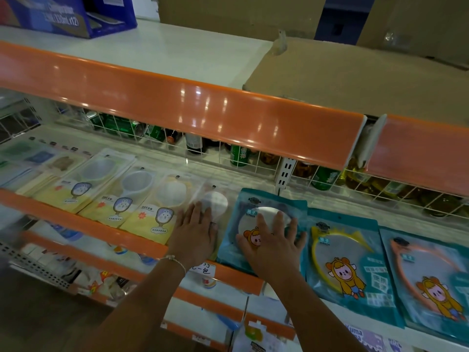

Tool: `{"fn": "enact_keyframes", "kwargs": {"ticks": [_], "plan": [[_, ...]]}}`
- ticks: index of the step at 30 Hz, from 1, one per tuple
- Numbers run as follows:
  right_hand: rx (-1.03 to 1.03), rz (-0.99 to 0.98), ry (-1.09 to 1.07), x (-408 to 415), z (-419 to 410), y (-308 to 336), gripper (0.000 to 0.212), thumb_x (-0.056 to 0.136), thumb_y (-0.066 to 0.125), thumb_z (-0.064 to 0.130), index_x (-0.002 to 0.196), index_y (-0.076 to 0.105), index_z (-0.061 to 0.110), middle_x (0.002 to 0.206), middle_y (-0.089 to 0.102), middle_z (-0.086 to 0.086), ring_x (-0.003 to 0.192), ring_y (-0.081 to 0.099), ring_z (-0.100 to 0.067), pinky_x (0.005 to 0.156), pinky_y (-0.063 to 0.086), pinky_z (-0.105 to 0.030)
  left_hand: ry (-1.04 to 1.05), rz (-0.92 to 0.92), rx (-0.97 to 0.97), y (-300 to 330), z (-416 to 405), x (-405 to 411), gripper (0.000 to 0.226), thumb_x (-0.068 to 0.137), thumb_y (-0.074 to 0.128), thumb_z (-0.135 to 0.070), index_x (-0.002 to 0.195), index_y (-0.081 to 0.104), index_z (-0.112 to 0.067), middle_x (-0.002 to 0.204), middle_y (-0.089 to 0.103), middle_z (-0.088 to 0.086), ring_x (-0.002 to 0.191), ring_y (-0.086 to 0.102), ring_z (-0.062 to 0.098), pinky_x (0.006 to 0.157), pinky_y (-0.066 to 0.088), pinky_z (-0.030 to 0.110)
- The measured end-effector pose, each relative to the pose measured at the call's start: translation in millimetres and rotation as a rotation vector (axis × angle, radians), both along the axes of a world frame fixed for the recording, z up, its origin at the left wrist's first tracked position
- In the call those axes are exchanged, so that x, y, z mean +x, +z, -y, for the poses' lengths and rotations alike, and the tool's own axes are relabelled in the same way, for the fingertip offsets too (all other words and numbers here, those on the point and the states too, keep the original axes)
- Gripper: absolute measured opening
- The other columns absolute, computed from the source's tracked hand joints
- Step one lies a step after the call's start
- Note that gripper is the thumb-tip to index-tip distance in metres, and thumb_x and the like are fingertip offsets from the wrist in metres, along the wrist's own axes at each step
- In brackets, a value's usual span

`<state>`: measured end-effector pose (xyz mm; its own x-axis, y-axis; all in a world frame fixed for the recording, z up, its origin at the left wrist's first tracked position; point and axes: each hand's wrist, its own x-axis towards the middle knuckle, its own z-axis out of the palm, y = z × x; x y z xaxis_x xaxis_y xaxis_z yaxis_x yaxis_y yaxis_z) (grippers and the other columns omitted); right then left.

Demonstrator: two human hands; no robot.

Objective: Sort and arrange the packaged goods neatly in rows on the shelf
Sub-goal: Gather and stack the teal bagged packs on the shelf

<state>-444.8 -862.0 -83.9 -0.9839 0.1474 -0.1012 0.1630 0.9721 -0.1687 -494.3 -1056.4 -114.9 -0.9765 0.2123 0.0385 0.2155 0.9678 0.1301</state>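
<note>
On the far left of the shelf (83,226) lie blurred pale packets (30,158), too soft to tell apart. Next come the yellow mirror packs (106,196) — three stacks side by side, overlapping a little at the edges and slanted the same way, so this stretch already looks ordered. Just right of them lies a clear mirror pack (214,203), and the left hand (194,232) rests flat on it, fingers straight and together; its grip is open and closes round nothing.

Just beside that is a teal mirror pack (264,207), seemingly the top of a small stack, sitting slightly askew to its neighbours. The right hand (275,240) presses down on it with fingers spread, again an open grip, holding nothing — it looks like squaring or sliding rather than lifting. Further right, a teal pack with a yellow-rimmed mirror (347,262) and one with an orange-rimmed mirror (426,283) lie flat and neatly edge to edge.

My judgement is that the row is mostly laid out. What seems left is the middle: straightening the two packs under the hands so they line up with both sides. Behind the wire guard (243,158) stand green cans and bottles, untouched.
</note>
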Motion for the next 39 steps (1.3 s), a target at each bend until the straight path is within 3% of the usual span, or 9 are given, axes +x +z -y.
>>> {"fn": "enact_keyframes", "kwargs": {"ticks": [7, 10, 13, 19, 24, 27, 32, 37, 39], "plan": [[0.016, -0.014, 0.007, -0.1, -1.0, -0.5, 0.085, 0.078, 0.010, 0.086, 0.151, 0.008, 0.042, 0.163, -0.006, -0.009, 0.146, -0.014, -0.042, 0.114, -0.006, -0.064, 0.038, -0.008, 0.042, -1.2, -9.4, 3.1, 0.081, 0.088, 0.000, -0.050, 0.147, 0.031, -0.004, 0.154, 0.025, 0.025, 0.144, 0.022, 0.038, 0.119, 0.014, 0.045], [0.018, -0.017, 0.007, -0.3, -1.0, -0.6, 0.085, 0.078, 0.010, 0.086, 0.151, 0.009, 0.042, 0.163, -0.006, -0.009, 0.146, -0.014, -0.042, 0.114, -0.007, -0.064, 0.067, 0.014, 0.035, 2.4, -16.1, 6.6, 0.086, 0.085, -0.008, -0.050, 0.150, 0.023, -0.003, 0.156, 0.016, 0.025, 0.146, 0.014, 0.037, 0.120, 0.011, 0.043], [0.015, -0.015, 0.006, -1.1, -0.8, -0.4, 0.085, 0.078, 0.010, 0.086, 0.150, 0.009, 0.042, 0.163, -0.005, -0.009, 0.146, -0.014, -0.042, 0.114, -0.007, -0.064, 0.086, 0.063, 0.030, 4.1, -18.3, 7.5, 0.078, 0.089, 0.000, -0.046, 0.152, 0.015, -0.003, 0.158, 0.007, 0.025, 0.147, 0.005, 0.036, 0.120, 0.007, 0.042], [0.008, 0.003, 0.005, -1.1, -1.8, -0.5, 0.086, 0.077, 0.010, 0.086, 0.151, 0.007, 0.042, 0.163, -0.007, -0.009, 0.145, -0.016, -0.042, 0.113, -0.008, -0.065, 0.070, 0.064, 0.047, 4.5, -14.5, 5.1, 0.080, 0.088, -0.003, -0.049, 0.151, 0.019, -0.004, 0.157, 0.012, 0.024, 0.147, 0.009, 0.036, 0.120, 0.012, 0.043], [-0.018, -0.046, 0.045, -1.9, -9.1, 0.4, 0.080, 0.080, 0.014, 0.084, 0.149, 0.017, 0.042, 0.162, 0.001, -0.009, 0.147, -0.010, -0.040, 0.114, -0.007, -0.064, 0.039, 0.096, 0.046, 12.7, -8.5, 0.1, 0.064, 0.098, 0.012, -0.043, 0.153, 0.013, -0.009, 0.160, 0.007, 0.018, 0.148, 0.004, 0.031, 0.121, 0.008, 0.040], [-0.032, -0.097, 0.077, 2.8, -14.1, 0.1, 0.079, 0.081, 0.013, 0.083, 0.148, 0.023, 0.042, 0.162, 0.005, -0.009, 0.147, -0.008, -0.039, 0.115, -0.006, -0.063, -0.040, 0.052, 0.156, 21.8, -14.0, 8.2, 0.071, 0.092, 0.006, -0.046, 0.153, 0.017, -0.011, 0.161, 0.007, 0.013, 0.149, 0.000, 0.026, 0.120, 0.001, 0.035], [0.024, -0.034, 0.094, 10.2, -14.6, 2.6, 0.091, 0.072, -0.006, 0.084, 0.151, 0.013, 0.043, 0.163, -0.002, -0.007, 0.146, -0.015, -0.040, 0.114, -0.007, -0.064, -0.212, 0.078, 0.370, 19.9, -35.3, 22.5, 0.060, 0.102, 0.026, -0.043, 0.155, 0.008, -0.019, 0.162, 0.002, 0.003, 0.148, -0.006, 0.014, 0.116, -0.003, 0.028], [0.037, -0.033, 0.101, 10.1, -14.7, 3.9, 0.094, 0.069, -0.009, 0.082, 0.151, 0.013, 0.042, 0.163, 0.001, -0.007, 0.148, -0.009, -0.038, 0.115, -0.006, -0.062, -0.264, 0.046, 0.314, 5.9, -42.2, 27.0, 0.083, 0.089, -0.007, -0.063, 0.154, 0.011, -0.013, 0.161, 0.007, 0.009, 0.149, -0.001, 0.019, 0.118, -0.003, 0.028], [0.037, -0.036, 0.105, 9.5, -15.9, 2.8, 0.093, 0.070, -0.007, 0.081, 0.151, 0.014, 0.042, 0.163, 0.002, -0.007, 0.148, -0.008, -0.037, 0.114, -0.007, -0.062, -0.264, 0.040, 0.322, 3.3, -43.0, 28.1, 0.079, 0.091, -0.002, -0.059, 0.154, 0.009, -0.013, 0.161, 0.007, 0.009, 0.149, -0.001, 0.019, 0.118, -0.003, 0.028]]}}
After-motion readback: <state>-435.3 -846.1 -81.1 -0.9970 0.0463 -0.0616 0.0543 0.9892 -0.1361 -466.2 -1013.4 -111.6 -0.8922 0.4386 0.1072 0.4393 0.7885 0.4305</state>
